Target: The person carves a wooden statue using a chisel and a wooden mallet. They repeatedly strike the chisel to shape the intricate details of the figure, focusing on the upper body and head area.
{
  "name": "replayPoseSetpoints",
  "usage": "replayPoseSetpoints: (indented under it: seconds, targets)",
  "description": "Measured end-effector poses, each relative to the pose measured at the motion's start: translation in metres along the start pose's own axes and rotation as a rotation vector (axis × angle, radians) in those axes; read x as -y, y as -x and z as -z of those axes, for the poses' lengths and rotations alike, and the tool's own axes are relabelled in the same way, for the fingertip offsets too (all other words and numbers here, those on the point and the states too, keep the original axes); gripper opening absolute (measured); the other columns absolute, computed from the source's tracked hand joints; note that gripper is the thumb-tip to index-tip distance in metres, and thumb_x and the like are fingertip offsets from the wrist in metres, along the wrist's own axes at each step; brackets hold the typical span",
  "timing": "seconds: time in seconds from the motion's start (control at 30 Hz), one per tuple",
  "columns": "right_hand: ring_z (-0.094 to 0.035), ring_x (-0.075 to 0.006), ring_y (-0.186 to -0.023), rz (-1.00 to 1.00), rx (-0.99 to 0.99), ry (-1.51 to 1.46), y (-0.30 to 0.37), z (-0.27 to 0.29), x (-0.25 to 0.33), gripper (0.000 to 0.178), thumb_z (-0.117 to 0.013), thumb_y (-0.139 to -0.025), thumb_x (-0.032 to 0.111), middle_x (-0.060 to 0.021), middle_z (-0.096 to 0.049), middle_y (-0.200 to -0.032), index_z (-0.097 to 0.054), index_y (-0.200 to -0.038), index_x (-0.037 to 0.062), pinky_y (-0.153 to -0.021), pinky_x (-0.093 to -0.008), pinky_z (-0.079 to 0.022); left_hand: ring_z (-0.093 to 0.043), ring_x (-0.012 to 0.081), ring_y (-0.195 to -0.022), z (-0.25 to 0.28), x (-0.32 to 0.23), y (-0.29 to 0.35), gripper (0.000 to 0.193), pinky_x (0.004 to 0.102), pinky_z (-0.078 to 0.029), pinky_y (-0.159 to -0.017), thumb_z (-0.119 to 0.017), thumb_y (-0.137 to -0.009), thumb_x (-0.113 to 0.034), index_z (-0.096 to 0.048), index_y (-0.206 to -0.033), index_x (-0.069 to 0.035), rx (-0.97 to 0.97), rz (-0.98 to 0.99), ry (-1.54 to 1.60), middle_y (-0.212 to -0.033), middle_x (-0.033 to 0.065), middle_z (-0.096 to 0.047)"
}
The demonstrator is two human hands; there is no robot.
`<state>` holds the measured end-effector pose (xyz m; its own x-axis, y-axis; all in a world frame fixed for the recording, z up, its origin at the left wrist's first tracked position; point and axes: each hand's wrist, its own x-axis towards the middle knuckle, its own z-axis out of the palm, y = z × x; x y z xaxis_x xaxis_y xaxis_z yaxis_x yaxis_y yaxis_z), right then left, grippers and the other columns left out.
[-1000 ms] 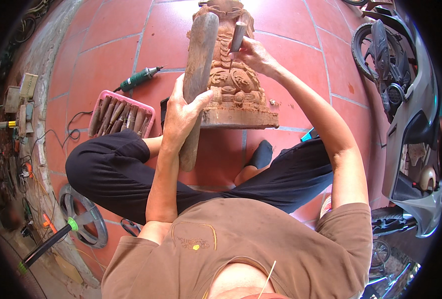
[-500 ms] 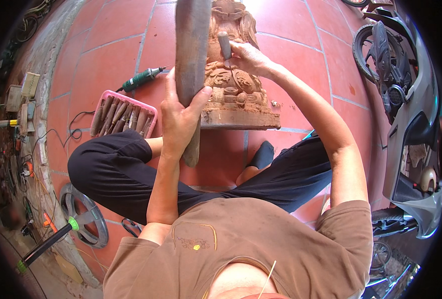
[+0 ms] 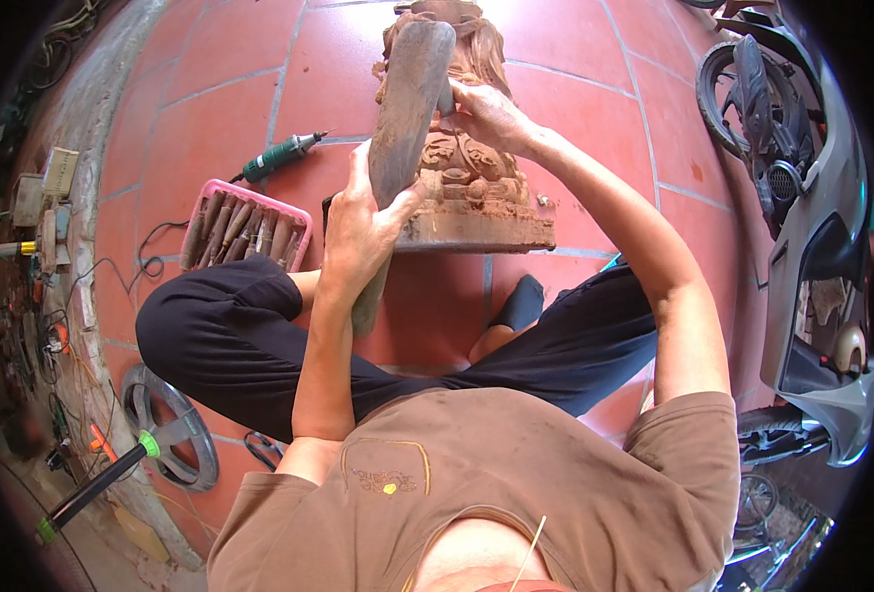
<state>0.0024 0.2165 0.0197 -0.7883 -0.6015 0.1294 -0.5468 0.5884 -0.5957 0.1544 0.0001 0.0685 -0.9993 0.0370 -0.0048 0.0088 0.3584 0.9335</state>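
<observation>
My left hand (image 3: 360, 232) is closed around the lower part of a long, flat wooden mallet (image 3: 409, 113). The mallet slants up to the right, its broad end beside the chisel handle and partly covering it. Held in my right hand (image 3: 491, 120) is a chisel (image 3: 446, 100), of which only a bit of the round handle shows; its blade is hidden. Beneath both hands lies a brown wood carving (image 3: 472, 187) with relief ornament and a flat base towards me. Whether the mallet touches the chisel I cannot tell.
Left of the carving, a pink tray (image 3: 303, 240) holds several wooden-handled chisels. A green corded rotary tool (image 3: 281, 156) lies beyond it on the red tiles. A grey wheel (image 3: 173, 429) stands at the left, and a motorbike (image 3: 822, 247) at the right.
The mallet has swung down and tilted right, its far end now at the chisel handle. My right hand has hardly moved.
</observation>
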Motion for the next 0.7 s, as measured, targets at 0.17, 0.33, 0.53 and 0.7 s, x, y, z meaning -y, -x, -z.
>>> replayPoseSetpoints:
  seconds: [0.17, 0.33, 0.53, 0.7]
  targets:
    - [-0.062, -0.0127, -0.087, -0.281, -0.081, -0.351, 0.012, 0.004, -0.020, 0.022, -0.069, -0.090, 0.011, -0.0049, -0.067, -0.099, -0.059, -0.109, 0.0056, -0.078, -0.0304, -0.052, -0.064, 0.0209, -0.107, -0.001, 0.011, 0.002, 0.062, 0.0345, -0.047, -0.096, -0.072, -0.086, -0.017, -0.043, -0.138, 0.001, 0.041, -0.051, 0.230, -0.117, 0.0181, -0.067]
    - [-0.062, -0.0139, -0.090, -0.249, -0.121, -0.349, 0.020, 0.009, -0.016, 0.026, -0.071, -0.090, 0.014, -0.0073, -0.066, -0.099, -0.059, -0.111, 0.0040, -0.080, -0.0321, -0.054, -0.063, 0.0199, -0.107, 0.001, 0.003, 0.005, 0.061, 0.0339, -0.047, -0.096, -0.071, -0.086, -0.016, -0.042, -0.137, 0.002, 0.029, -0.025, 0.283, -0.117, 0.0168, -0.066]
    - [-0.065, -0.0194, -0.090, -0.162, -0.106, -0.238, 0.023, -0.001, -0.004, 0.029, -0.070, -0.089, 0.018, -0.0102, -0.066, -0.101, -0.056, -0.111, 0.0054, -0.079, -0.0372, -0.052, -0.058, 0.0180, -0.110, -0.004, -0.001, 0.006, 0.056, 0.0323, -0.045, -0.097, -0.070, -0.088, -0.012, -0.044, -0.136, 0.003, 0.057, -0.064, 0.314, -0.120, 0.0135, -0.061]
    - [-0.065, -0.0241, -0.087, -0.065, -0.101, -0.170, 0.020, -0.003, -0.009, 0.029, -0.069, -0.089, 0.015, -0.0110, -0.066, -0.097, -0.055, -0.113, 0.0069, -0.080, -0.0391, -0.051, -0.059, 0.0181, -0.109, 0.000, -0.016, 0.010, 0.056, 0.0322, -0.045, -0.097, -0.070, -0.088, -0.013, -0.044, -0.135, 0.003, 0.042, -0.054, 0.310, -0.120, 0.0133, -0.061]
